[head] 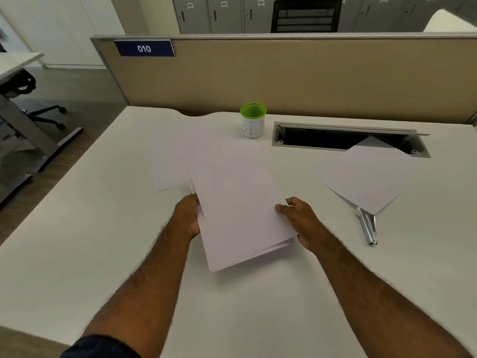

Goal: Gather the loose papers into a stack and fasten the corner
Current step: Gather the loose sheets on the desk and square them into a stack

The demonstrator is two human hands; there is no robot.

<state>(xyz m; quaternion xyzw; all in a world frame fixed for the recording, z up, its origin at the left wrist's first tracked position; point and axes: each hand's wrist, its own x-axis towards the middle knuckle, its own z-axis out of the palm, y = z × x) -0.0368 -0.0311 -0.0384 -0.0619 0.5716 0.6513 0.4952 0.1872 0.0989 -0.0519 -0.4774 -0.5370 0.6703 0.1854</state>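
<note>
Two hands grip one partial stack (240,213) above the near worktop (77,241): left hand (187,218) and right hand (300,220) at its side edges. Uneven edges could be fastened askew. Counted: one loose sheet far left (170,161), at least two right (361,174), covering one stapler (367,228); one cup (253,124).
</note>
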